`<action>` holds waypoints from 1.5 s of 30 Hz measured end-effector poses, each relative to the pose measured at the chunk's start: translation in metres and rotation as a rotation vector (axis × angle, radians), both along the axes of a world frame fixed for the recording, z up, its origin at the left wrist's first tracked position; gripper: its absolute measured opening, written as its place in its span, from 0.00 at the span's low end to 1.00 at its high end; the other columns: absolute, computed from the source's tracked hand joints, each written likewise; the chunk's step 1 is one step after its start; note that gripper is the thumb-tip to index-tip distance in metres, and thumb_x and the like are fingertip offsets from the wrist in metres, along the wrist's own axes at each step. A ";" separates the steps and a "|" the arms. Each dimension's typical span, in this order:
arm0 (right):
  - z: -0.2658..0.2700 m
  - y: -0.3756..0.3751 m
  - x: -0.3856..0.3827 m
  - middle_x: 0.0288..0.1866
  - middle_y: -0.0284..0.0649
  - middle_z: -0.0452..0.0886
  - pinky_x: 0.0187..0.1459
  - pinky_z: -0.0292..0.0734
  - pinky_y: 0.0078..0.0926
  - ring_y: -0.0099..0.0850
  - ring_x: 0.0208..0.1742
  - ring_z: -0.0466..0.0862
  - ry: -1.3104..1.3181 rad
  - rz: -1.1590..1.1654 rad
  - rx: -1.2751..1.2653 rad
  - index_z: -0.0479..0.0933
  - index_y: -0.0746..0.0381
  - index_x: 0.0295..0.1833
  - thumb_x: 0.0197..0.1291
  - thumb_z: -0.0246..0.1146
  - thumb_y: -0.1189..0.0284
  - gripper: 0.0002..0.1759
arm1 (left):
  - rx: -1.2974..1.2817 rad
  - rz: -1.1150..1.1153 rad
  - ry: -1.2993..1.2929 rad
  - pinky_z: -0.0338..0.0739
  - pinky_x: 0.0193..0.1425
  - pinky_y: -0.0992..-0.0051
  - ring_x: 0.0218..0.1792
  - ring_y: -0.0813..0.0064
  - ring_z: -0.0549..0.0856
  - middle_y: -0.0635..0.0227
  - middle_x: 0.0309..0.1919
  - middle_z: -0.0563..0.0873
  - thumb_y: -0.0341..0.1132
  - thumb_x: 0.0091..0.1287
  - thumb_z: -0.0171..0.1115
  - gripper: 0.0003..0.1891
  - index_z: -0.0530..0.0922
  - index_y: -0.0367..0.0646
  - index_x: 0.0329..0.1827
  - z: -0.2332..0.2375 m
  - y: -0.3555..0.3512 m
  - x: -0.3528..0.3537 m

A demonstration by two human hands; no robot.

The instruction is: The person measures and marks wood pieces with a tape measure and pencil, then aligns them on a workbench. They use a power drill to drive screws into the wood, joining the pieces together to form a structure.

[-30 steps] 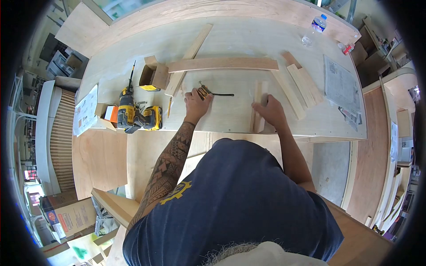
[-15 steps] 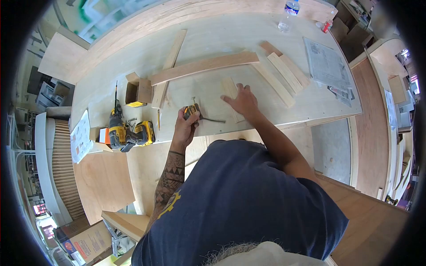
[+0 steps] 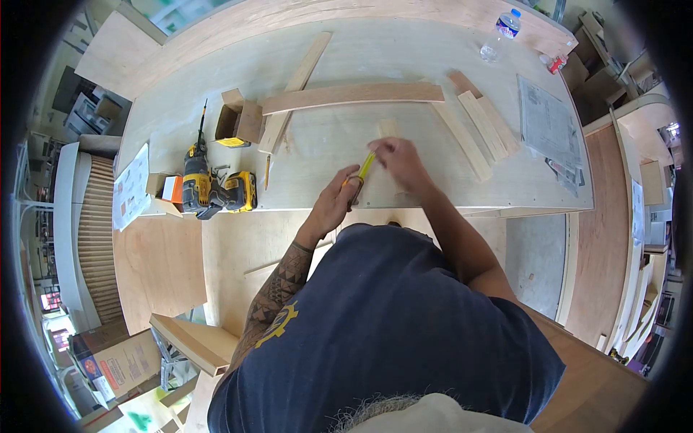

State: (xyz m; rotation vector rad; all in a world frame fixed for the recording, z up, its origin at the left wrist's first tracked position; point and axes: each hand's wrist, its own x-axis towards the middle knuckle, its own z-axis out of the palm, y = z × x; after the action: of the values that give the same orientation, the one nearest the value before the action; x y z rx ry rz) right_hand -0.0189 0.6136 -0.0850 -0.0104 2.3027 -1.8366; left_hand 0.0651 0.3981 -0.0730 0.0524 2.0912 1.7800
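Observation:
My left hand (image 3: 333,205) is closed around a tape measure (image 3: 355,186) near the table's front edge. A short length of its yellow blade (image 3: 367,165) is drawn out toward the right. The fingers of my right hand (image 3: 403,162), slightly blurred, pinch the blade's free end. Under my right hand lies a short pale wood piece (image 3: 388,128), partly hidden by the hand. Beyond both hands a long wood strip (image 3: 354,97) rests across another strip (image 3: 307,65).
To the left are a yellow-and-black cordless drill (image 3: 195,184), an open cardboard box (image 3: 237,119) and a pencil (image 3: 268,172). Several wood strips (image 3: 462,141) lie to the right, near a newspaper (image 3: 545,119). A water bottle (image 3: 500,36) stands at the back of the table (image 3: 317,155).
The tape measure has moved right in my left hand, and its blade is now pulled out. My right hand has left the short wood piece and taken the blade's end. The view has shifted.

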 end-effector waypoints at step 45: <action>-0.069 -0.001 -0.006 0.53 0.56 0.90 0.58 0.84 0.43 0.46 0.52 0.91 -0.061 -0.246 0.328 0.81 0.71 0.62 0.69 0.73 0.60 0.27 | 0.274 0.012 -0.407 0.87 0.36 0.69 0.39 0.72 0.88 0.64 0.45 0.86 0.48 0.85 0.48 0.23 0.77 0.37 0.67 -0.033 -0.015 0.044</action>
State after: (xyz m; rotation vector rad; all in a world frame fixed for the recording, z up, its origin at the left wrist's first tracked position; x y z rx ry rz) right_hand -0.0253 0.6123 -0.1540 0.3858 2.6279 -1.5059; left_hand 0.1090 0.3826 -0.1063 -0.2287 1.5620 1.8857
